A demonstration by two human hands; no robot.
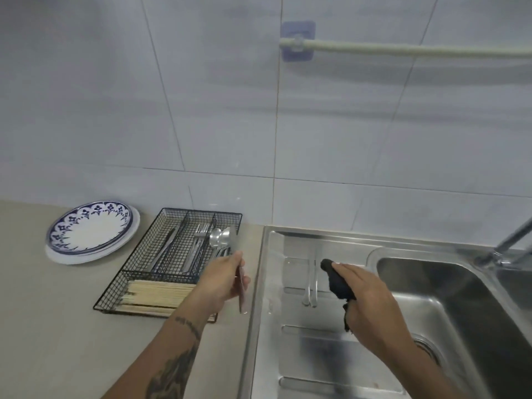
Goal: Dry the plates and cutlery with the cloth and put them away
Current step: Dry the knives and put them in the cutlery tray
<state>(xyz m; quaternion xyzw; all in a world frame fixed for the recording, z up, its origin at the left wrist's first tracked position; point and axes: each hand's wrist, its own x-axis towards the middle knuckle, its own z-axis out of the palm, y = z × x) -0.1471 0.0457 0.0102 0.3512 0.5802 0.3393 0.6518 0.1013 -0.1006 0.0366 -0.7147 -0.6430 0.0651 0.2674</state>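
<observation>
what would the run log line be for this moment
left hand: holds spoon over wire tray | right hand: grips black cloth | draining board: cutlery left | plates: stacked

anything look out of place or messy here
Nothing much stands out. The plates are stacked on the counter, and the cutlery tray is sorted by compartment. Two pieces of cutlery still lie on the sink drainboard, undried. The left hand holds a utensil and the right hand grips the dark cloth.
</observation>
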